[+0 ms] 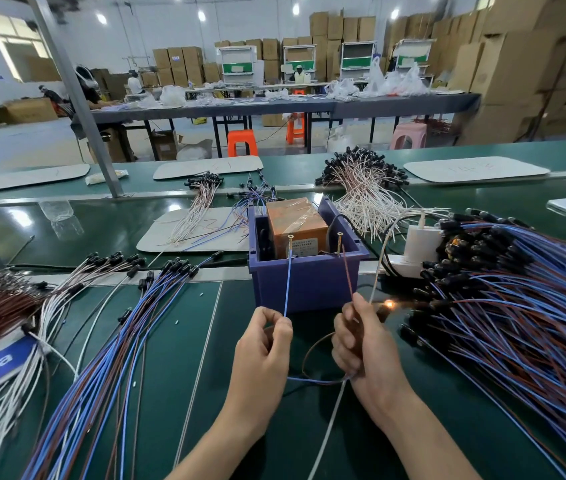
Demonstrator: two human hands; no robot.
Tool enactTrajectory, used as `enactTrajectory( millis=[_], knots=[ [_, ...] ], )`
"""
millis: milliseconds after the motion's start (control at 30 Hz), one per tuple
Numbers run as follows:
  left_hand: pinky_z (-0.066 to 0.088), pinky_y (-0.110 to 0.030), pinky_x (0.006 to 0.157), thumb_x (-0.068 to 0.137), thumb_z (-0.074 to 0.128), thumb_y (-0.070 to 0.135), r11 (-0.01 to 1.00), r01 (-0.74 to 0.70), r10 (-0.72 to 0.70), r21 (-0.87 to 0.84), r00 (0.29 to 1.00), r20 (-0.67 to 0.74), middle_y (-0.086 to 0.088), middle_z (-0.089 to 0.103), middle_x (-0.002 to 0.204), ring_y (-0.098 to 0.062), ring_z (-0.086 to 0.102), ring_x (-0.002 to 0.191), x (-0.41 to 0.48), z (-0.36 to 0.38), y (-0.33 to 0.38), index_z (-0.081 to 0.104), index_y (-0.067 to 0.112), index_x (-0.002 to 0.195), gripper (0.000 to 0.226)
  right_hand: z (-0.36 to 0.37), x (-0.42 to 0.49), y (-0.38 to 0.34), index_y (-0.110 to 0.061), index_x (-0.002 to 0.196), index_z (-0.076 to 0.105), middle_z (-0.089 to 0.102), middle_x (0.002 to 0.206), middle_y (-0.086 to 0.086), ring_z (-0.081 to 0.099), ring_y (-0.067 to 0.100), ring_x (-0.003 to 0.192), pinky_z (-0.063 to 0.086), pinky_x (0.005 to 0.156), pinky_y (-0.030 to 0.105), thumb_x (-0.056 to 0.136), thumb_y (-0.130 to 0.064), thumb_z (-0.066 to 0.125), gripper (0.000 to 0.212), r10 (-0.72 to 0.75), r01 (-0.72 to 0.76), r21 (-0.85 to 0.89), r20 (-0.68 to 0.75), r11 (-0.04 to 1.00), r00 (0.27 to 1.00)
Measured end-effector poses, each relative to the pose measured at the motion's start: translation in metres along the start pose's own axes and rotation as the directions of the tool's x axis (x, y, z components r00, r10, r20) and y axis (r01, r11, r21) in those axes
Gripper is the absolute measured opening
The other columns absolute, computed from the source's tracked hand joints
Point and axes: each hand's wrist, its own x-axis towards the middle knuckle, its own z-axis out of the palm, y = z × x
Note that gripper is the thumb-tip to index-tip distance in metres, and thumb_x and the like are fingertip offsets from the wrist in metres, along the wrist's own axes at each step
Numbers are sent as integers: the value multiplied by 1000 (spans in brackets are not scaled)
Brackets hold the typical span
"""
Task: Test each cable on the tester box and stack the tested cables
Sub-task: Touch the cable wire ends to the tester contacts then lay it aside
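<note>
Two bare hands work at the near side of the purple tester box (309,289), which stands mid-scene on the green table (292,427). The left hand (264,344) pinches a blue wire (287,285) between thumb and forefinger, with the other fingers curled loosely. The wire runs straight up to the left screw (290,237) standing at the box's near rim and meets it. The right hand (361,341) pinches a brown wire (347,271) in the same way, and this one rises to the right screw (339,236). Below the fingers both wires sag in one loop between the hands.

Just right of the right hand a small lamp (389,304) glows orange; I cannot tell whether the hand touches it. An orange block (295,220) sits inside the box.

On the left lies a fanned stack of blue and brown cables (118,341), black ends pointing far. On the right spreads a bigger heap of like cables (517,306). A white adapter (420,244) stands beside the box's right wall.
</note>
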Motion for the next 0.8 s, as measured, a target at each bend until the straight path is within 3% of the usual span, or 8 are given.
enactTrajectory(
  millis=[167,267,433,533,667,800],
  knots=[
    [32,-37,51,87,47,51,998,-34,32,-43,998,-49,6,42,61,-16,34,56,-1,-2,0,48,33,77,21,-1,-1,1,-20,73,71,56,61,8,27,9,31,19,32,20,97,-46,49,41,-3,3,-21,6,1000,1000],
    [35,-44,53,88,45,54,999,-30,29,-16,997,-77,6,46,61,-16,38,56,-1,-2,-2,49,33,80,23,-4,-2,5,-18,84,74,71,80,15,30,10,32,24,33,20,104,-43,41,46,-32,32,-66,-1,997,999],
    [38,-34,51,91,43,55,997,-50,57,55,989,-135,8,49,61,-8,41,53,-3,-4,-1,49,35,83,22,-6,-6,7,-23,109,74,76,110,12,40,10,38,35,37,22,103,-46,39,43,-34,35,-119,11,992,999],
    [35,-24,46,102,45,41,993,-70,84,96,985,-149,9,48,60,-6,39,50,-5,-5,-2,49,35,85,18,-5,-11,7,-27,107,76,76,110,7,47,12,42,39,40,24,103,-43,42,38,-62,59,-159,-16,986,998],
    [35,-21,46,102,45,34,994,-43,61,99,981,-183,10,48,59,-4,39,50,-8,-11,0,50,37,85,18,-5,-18,7,-29,96,79,74,101,5,53,14,49,40,41,25,107,-30,42,39,-147,122,-206,-112,971,983],
    [38,-16,50,105,47,27,993,18,8,114,974,-227,10,56,64,-3,45,52,-11,-17,-3,53,30,90,16,-2,-27,8,-32,117,71,72,106,-1,58,15,55,45,44,26,107,-34,39,33,-231,179,-328,-127,928,965]
  ],
)
